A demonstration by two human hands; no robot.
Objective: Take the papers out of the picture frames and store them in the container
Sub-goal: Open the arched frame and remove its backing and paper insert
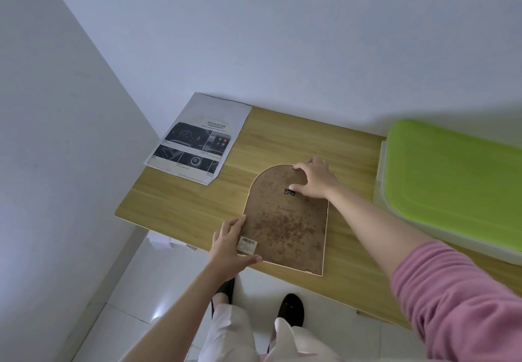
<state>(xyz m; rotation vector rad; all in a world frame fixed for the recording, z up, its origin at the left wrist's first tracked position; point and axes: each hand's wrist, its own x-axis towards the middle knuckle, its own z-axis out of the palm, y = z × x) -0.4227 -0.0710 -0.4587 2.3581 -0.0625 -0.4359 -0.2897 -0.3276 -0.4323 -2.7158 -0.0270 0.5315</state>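
Both hands on frame [285, 220] | left hand [230, 244] grips edge | right hand [315, 179] grips arch

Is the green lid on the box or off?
On. The green lid sits flat on top of the white container, covering it, so the box is shut.

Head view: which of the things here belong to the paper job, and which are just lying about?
Belongs to the job:
- arched picture frame lying face down, brown stained backing up
- printed paper sheet with car photos
- white plastic container with green lid
- left hand, right hand, both on the frame

Lying about:
- wooden table
- black shoes
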